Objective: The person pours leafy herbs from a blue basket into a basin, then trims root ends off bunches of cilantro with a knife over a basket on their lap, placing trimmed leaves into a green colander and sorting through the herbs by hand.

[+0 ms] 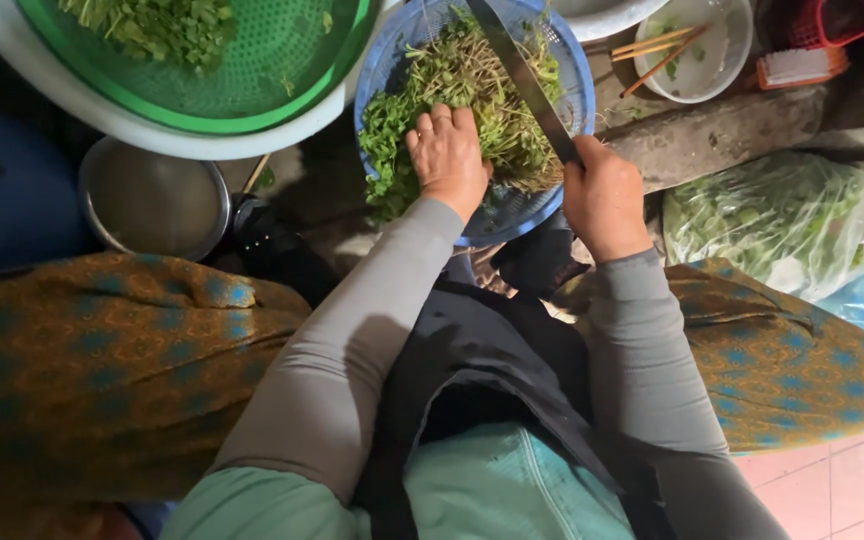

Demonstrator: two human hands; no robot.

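- My right hand (604,196) is closed in a fist around the handle of a long dark knife (522,75); the handle itself is hidden inside the fist, and the blade slants up and to the left across the greens.
- My left hand (447,157) lies palm down on the bunch of leafy greens (472,100), fingers curled together and pressing into the stems; I cannot tell whether it actually grips any of them or only holds them down.
- The greens fill a blue perforated basket (577,95), which sits straight ahead of me, between my knees; the knife blade rests over its right half.
- To the upper left I see a green colander (282,75) holding more leaves, nested in a white basin (102,115).
- Below that basin, near my left knee, stands a round metal bowl (152,200).
- To the upper right, a white bowl (717,65) has wooden chopsticks (657,47) lying in it, and a brush (800,66) lies just beside it.
- On my right, a clear plastic bag of greens (782,220) rests near my right knee.
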